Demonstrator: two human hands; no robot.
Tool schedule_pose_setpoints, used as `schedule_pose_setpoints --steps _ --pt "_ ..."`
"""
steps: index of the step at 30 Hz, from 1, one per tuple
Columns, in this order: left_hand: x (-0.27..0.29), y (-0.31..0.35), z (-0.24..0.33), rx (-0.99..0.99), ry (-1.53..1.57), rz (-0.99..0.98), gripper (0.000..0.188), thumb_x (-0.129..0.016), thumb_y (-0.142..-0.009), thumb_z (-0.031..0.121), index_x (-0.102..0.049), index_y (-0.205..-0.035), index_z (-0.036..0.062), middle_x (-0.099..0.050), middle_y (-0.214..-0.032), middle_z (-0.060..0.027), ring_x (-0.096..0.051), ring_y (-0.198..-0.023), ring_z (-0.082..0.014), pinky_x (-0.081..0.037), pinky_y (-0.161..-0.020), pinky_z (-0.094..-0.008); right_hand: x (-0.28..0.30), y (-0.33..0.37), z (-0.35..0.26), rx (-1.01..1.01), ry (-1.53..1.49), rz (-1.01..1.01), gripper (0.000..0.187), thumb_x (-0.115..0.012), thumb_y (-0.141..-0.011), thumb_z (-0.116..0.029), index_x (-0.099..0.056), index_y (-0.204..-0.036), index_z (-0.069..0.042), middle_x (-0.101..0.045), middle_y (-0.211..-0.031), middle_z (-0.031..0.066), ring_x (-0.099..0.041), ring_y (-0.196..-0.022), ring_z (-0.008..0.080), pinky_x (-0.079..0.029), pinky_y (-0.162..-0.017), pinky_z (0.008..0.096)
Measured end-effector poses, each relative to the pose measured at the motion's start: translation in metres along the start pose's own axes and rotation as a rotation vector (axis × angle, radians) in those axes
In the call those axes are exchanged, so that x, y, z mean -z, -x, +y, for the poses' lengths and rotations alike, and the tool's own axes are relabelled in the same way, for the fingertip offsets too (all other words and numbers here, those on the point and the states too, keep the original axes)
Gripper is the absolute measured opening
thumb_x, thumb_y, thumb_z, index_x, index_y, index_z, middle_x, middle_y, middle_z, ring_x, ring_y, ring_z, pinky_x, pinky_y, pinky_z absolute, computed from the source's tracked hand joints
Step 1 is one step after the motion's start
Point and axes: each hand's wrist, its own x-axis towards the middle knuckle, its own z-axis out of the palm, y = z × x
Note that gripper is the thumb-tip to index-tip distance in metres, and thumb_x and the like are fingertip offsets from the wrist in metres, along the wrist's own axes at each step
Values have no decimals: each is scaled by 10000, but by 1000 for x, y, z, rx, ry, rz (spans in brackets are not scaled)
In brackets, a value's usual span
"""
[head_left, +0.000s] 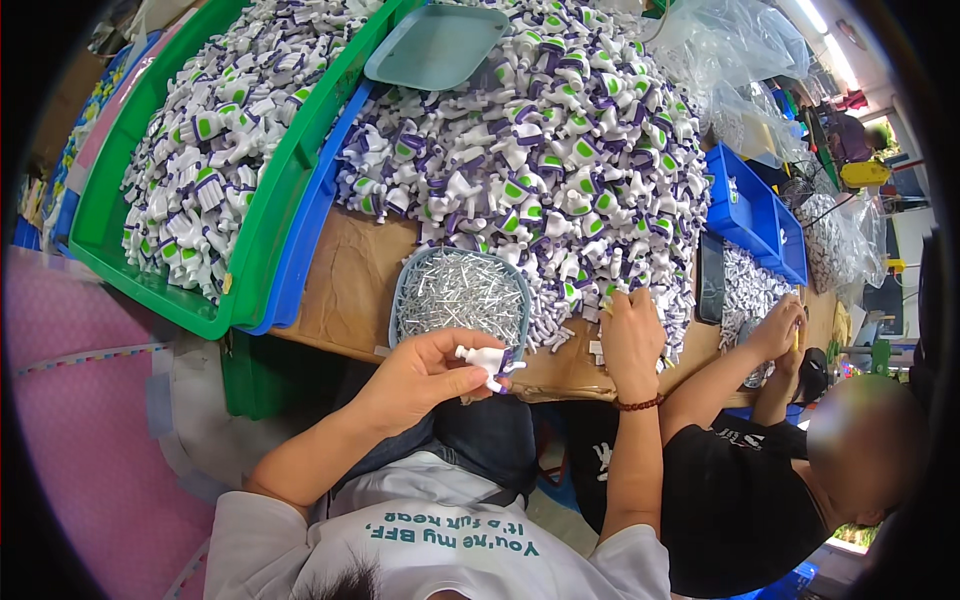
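White shirt [455, 530] with green lettering closest, worn by the person at the table; dark trousers [485, 425] just beyond, under the table edge. Left hand [425, 375] comes next, thumb and fingers pinched closed around one white-and-purple figure [485, 362], held up off the table at its near edge, just in front of the basin, limbs sticking out past the fingertips. Right hand [632, 330], red-brown beaded bracelet [638, 404] on its wrist, sits at the near edge of the pile, fingers curled downward; something yellowish shows at the fingertips, but cannot tell whether they grip it or how far apart they are. Grey-blue basin [394, 315] full of loose silvery pins [460, 290] stands between the hands, a little farther in, on the brown tabletop [335, 275]. Right of the right hand, a co-worker in a black shirt [745, 510], both hands [782, 335] close together at a small item, too small to identify. Small white parts [750, 285] lie before them, next to a dark tray [710, 280] and a blue divided bin [735, 210]. Behind the basin, big pile of white, purple and green figures [560, 150]. Left of the pile, green crate [262, 215] filled with similar figures, blue crate [308, 230] edge along its right side. Grey-green tray [438, 45] at the pile's far left, clear plastic bags [730, 45] far right.
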Motion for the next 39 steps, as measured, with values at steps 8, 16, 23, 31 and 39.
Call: schedule_pose_setpoints --steps 8,16,23,31,39 --pt "5 -2 2 -3 80 76 207 -548 -897 64 -539 -1097 10 -615 -1000 -115 -634 -930 -234 -533 -796 -323 18 -4 -7 51 -246 87 175 -648 -711 -38 -638 -885 -47 -528 -792 86 -558 -691 249 -456 -563 349" --pt "5 -6 1 49 203 83 205 -545 -911 111 -540 -1098 26 -606 -1006 -100 -632 -919 -215 -532 -746 -263 62 2 -79 -77 -1313 -166 210 -656 -763 24 -653 -966 -33 -571 -765 8 -508 -684 66 -377 -572 203" --pt "7 -4 0 32 209 82 201 -539 -917 123 -537 -1095 31 -604 -1007 -90 -629 -920 -203 -527 -745 -255 46 5 -96 -173 -1656 -119 164 -672 -793 -7 -651 -956 -10 -612 -820 -13 -501 -686 24 -385 -595 164" --pt "9 -4 -1 15 223 79 191 -527 -922 120 -535 -1092 33 -605 -1026 -91 -629 -921 -196 -528 -761 -260 52 10 -105 -214 -1793 -278 200 -665 -791 16 -586 -975 -2 -630 -835 19 -570 -720 45 -449 -634 177" --pt "9 -3 -4 -15 204 106 187 -534 -919 128 -540 -1081 35 -611 -1016 -91 -635 -900 -190 -532 -771 -270 48 11 -104 -188 -1719 -272 177 -667 -797 5 -604 -963 7 -635 -839 25 -575 -734 47 -454 -647 180"
